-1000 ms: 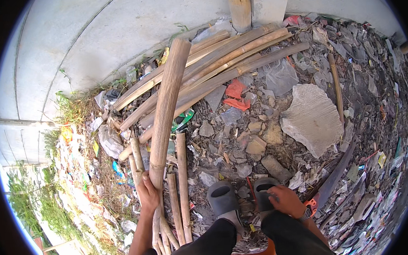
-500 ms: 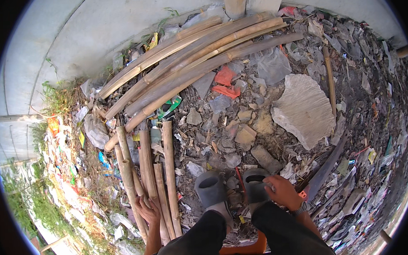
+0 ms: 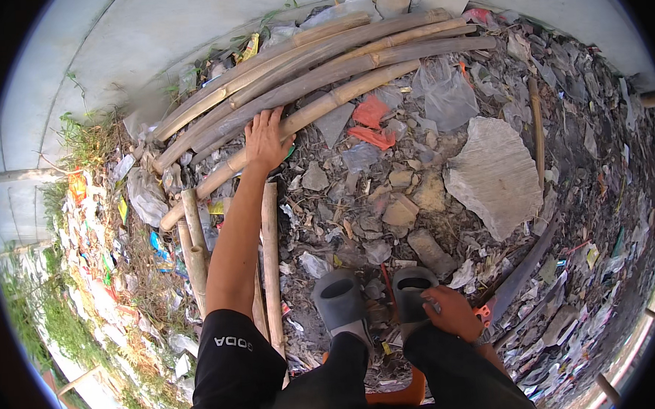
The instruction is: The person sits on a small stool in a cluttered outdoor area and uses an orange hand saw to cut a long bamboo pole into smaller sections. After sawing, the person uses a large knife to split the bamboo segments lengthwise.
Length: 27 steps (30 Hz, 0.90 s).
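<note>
My left hand (image 3: 266, 140) is stretched out far from me, palm down with the fingers spread, resting flat on the nearest bamboo pole (image 3: 316, 108) of a stack; it grips nothing, only presses on top. That pole runs from lower left to upper right, and it lies at the near edge of a bundle of long poles (image 3: 321, 55) laid side by side against the pale concrete wall (image 3: 116, 45) at the far side. My right hand (image 3: 453, 312) sits close to me, loosely curled over my right knee beside the right grey boot (image 3: 413, 288); I cannot tell whether it holds anything. The left grey boot (image 3: 339, 303) stands just left of it, near an orange seat edge (image 3: 394, 395) under me.

Near my left forearm, several shorter bamboo pieces (image 3: 272, 265) lie pointing away from me, one just right of the arm, others to its left. Beyond the boots the ground is covered in stones and litter: red plastic scraps (image 3: 371, 122) just right of the touched pole, a clear plastic sheet (image 3: 447, 89) farther right, and a large flat grey slab (image 3: 494, 175) well to the right. Green weeds (image 3: 83, 135) grow along the left edge.
</note>
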Motion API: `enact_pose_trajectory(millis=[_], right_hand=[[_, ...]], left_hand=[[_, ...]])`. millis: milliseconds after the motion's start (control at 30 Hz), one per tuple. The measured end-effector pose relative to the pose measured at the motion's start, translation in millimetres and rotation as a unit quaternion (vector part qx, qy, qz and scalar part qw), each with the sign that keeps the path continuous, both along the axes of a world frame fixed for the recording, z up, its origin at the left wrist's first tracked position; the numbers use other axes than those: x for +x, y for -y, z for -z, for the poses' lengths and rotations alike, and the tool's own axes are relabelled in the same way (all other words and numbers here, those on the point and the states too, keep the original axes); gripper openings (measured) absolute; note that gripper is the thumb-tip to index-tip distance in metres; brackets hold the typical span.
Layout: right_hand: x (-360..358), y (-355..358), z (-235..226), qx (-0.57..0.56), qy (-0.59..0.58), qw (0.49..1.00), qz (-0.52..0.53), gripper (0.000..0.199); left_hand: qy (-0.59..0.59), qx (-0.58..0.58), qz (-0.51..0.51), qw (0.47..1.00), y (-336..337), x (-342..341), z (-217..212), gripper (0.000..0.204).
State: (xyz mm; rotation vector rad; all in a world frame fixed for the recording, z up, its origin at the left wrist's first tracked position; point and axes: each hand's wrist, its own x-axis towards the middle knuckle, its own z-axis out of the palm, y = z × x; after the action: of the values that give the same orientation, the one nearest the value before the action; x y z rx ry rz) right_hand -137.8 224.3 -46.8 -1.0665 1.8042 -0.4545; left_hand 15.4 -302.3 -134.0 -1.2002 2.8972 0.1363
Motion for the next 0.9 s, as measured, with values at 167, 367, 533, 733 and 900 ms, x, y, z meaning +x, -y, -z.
enact_pose_trajectory(millis=[167, 367, 533, 733, 900], right_hand=[[-4, 4, -4, 0.013, -0.007, 1.0, -0.003, 0.025], [-5, 3, -5, 0.003, -0.017, 1.0, 0.014, 0.025], [3, -10, 3, -0.002, -0.028, 1.0, -0.015, 0.026], [5, -1, 0, -0.011, -0.025, 1.0, -0.009, 0.026], [0, 2, -2, -0.016, -0.034, 0.999, -0.018, 0.026]], left_hand=[[0.1, 0.0, 0.0, 0.995, 20, 27, 32, 0.066], [0.034, 0.054, 0.049, 0.997, 1, 8, 0, 0.064], [-0.064, 0.079, 0.045, 0.994, 0, 0, -101, 0.063], [-0.241, -0.03, -0.05, 0.969, 1, 3, -278, 0.063], [-0.446, -0.042, -0.05, 0.893, 13, 39, -393, 0.047]])
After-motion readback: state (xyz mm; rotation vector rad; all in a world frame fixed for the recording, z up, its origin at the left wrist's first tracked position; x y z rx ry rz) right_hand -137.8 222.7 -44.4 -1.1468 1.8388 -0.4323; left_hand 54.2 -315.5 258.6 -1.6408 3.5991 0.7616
